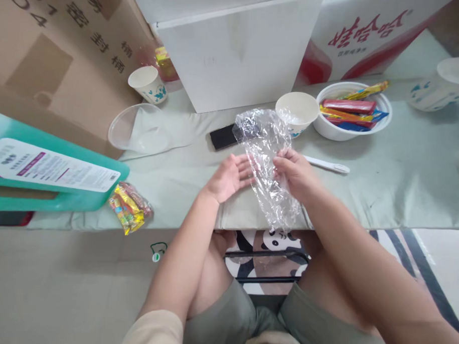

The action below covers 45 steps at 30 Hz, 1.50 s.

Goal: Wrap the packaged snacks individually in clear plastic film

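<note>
A crinkled clear plastic bag (264, 155) hangs in front of me above the table's near edge. My right hand (295, 173) pinches it at its right side, thumb over the fingers. To its left, my left hand (229, 177) has its fingers stretched out, palm turned toward the bag, fingertips at the film; whether they touch it I cannot tell. Behind the bag lies a black flat object (223, 138), partly covered by the film. A paper cup (298, 109) stands just beyond my right hand, and a white plastic spoon (329, 164) lies beside that hand.
A white bowl (335, 130) of wrapped snack sticks stands right of the cup. Farther left are another paper cup (147, 85), a clear lid (124, 130), snack packs (129, 208) at the table edge and a green jug (64, 195). Boxes (240, 56) line the back.
</note>
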### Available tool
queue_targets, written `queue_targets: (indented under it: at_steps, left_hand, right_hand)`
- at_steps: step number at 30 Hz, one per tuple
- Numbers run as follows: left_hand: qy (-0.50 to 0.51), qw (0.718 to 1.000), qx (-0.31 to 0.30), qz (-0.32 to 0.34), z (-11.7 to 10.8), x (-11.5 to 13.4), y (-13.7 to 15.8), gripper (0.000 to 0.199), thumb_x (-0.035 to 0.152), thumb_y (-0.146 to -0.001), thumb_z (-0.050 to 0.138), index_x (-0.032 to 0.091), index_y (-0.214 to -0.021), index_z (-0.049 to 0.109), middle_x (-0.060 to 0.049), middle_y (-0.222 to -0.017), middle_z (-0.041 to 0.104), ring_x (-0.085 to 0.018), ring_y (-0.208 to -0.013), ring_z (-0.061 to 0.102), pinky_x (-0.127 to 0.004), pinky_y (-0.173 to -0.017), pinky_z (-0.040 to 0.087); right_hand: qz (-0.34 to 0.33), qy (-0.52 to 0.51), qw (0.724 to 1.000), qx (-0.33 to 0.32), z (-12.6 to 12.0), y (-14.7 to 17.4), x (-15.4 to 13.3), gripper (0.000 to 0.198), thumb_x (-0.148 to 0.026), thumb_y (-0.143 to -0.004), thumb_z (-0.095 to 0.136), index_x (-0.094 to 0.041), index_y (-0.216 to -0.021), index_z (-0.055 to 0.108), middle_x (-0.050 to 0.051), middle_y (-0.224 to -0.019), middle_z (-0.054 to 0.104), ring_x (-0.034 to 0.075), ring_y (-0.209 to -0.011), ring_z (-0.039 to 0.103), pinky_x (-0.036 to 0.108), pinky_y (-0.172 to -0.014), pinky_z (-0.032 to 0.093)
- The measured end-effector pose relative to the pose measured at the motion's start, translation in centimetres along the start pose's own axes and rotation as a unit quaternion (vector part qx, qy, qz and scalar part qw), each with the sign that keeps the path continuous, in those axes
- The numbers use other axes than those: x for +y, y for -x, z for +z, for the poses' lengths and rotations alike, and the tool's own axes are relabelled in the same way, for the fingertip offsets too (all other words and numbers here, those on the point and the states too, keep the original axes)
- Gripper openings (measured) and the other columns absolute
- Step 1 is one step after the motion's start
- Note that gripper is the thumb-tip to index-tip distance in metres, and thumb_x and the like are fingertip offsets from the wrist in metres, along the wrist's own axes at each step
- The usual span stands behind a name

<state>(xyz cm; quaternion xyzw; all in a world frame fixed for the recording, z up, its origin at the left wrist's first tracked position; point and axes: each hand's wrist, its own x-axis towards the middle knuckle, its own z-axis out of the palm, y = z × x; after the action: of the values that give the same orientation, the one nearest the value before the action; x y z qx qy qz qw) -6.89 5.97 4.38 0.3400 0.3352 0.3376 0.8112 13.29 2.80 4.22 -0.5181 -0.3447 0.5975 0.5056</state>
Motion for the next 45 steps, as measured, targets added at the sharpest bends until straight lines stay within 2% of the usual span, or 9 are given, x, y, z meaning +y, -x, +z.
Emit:
queue_targets:
  at_steps: [3,7,13,18,21,30,36,41,45]
  left_hand:
    - [-0.019,0.998,-0.052,-0.020,1.4,-1.0,-0.5,0.070,0.064,-0.059,0.087,0.017,-0.109,0.072,-0.017,-0.124,0.072,-0.030,-0.110,0.070,-0.036,-0.084,0.058]
    - [-0.093,0.995,0.024,0.011,1.9,-1.4,-1.0,0.042,0.032,-0.067,0.088,0.017,-0.104,0.073,-0.010,-0.108,0.077,-0.023,-0.096,0.074,-0.031,-0.078,0.057]
    - [-0.141,0.990,0.021,-0.019,1.3,-0.9,-0.9,0.033,0.029,-0.078,0.077,0.020,-0.108,0.069,-0.006,-0.090,0.079,-0.021,-0.085,0.077,-0.028,-0.074,0.057]
    - [-0.216,0.975,0.031,-0.029,0.7,-0.3,-0.5,0.038,0.038,-0.083,0.072,0.021,-0.116,0.064,0.000,-0.063,0.072,-0.016,-0.050,0.067,-0.023,-0.047,0.049]
    - [-0.216,0.976,0.022,-0.012,0.5,-0.1,-0.4,0.041,0.038,-0.081,0.072,0.021,-0.118,0.063,0.002,-0.057,0.069,-0.013,-0.041,0.060,-0.022,-0.043,0.046]
    - [-0.156,0.982,0.059,0.086,0.0,-0.1,-0.8,0.007,0.021,-0.071,0.066,0.017,-0.073,0.071,-0.001,-0.068,0.070,-0.012,-0.060,0.065,-0.022,-0.055,0.049]
    - [-0.299,0.929,0.112,0.189,-0.8,-0.8,-1.4,0.024,0.011,-0.076,0.056,0.021,-0.078,0.078,-0.002,-0.082,0.074,-0.013,-0.075,0.064,-0.026,-0.067,0.049]
    - [-0.398,0.868,0.107,0.276,-1.4,-1.2,-1.8,0.030,0.007,-0.074,0.057,0.023,-0.082,0.081,-0.004,-0.098,0.070,-0.014,-0.084,0.063,-0.028,-0.073,0.049]
    - [-0.319,0.900,0.127,0.268,-1.2,-1.1,-1.6,0.019,0.015,-0.078,0.061,0.023,-0.083,0.078,-0.005,-0.108,0.067,-0.016,-0.091,0.064,-0.029,-0.074,0.052]
  right_hand:
    - [0.009,-0.009,0.999,0.047,0.5,0.3,1.1,0.042,-0.043,-0.066,0.077,-0.026,-0.087,0.044,-0.007,-0.074,0.052,0.010,-0.062,0.055,0.024,-0.056,0.045]
    - [0.001,-0.009,1.000,0.010,0.4,1.3,0.9,0.040,-0.044,-0.071,0.075,-0.027,-0.093,0.046,-0.004,-0.088,0.059,0.013,-0.076,0.063,0.029,-0.071,0.054]
    - [0.113,0.052,0.992,-0.038,-0.7,1.8,0.1,0.038,-0.042,-0.073,0.073,-0.023,-0.105,0.064,-0.003,-0.071,0.062,0.010,-0.052,0.053,0.025,-0.048,0.038]
    - [0.046,0.130,0.990,-0.034,-1.3,1.6,0.5,0.030,-0.039,-0.080,0.065,-0.023,-0.105,0.068,-0.006,-0.061,0.057,0.009,-0.042,0.044,0.025,-0.043,0.033]
    - [-0.012,0.116,0.993,-0.002,-1.5,1.3,1.0,0.031,-0.037,-0.083,0.062,-0.027,-0.113,0.063,-0.005,-0.074,0.065,0.007,-0.042,0.041,0.024,-0.042,0.033]
    - [-0.131,0.002,0.988,0.078,-1.6,0.5,1.4,0.015,-0.023,-0.069,0.065,-0.021,-0.066,0.050,0.002,-0.114,0.063,0.006,-0.061,0.047,0.025,-0.055,0.039]
    - [-0.058,-0.027,0.989,0.135,-1.8,0.2,0.8,0.036,-0.022,-0.067,0.060,-0.030,-0.102,0.057,0.002,-0.128,0.055,0.014,-0.081,0.057,0.030,-0.067,0.048]
    - [-0.015,-0.005,0.996,0.083,-1.9,0.0,1.3,0.054,-0.042,-0.077,0.065,-0.036,-0.127,0.046,0.007,-0.131,0.053,0.022,-0.096,0.066,0.039,-0.073,0.056]
    - [-0.010,0.087,0.996,0.034,-1.8,0.6,1.4,0.085,-0.031,-0.068,0.078,-0.031,-0.143,0.037,0.004,-0.100,0.066,0.020,-0.079,0.064,0.038,-0.071,0.056]
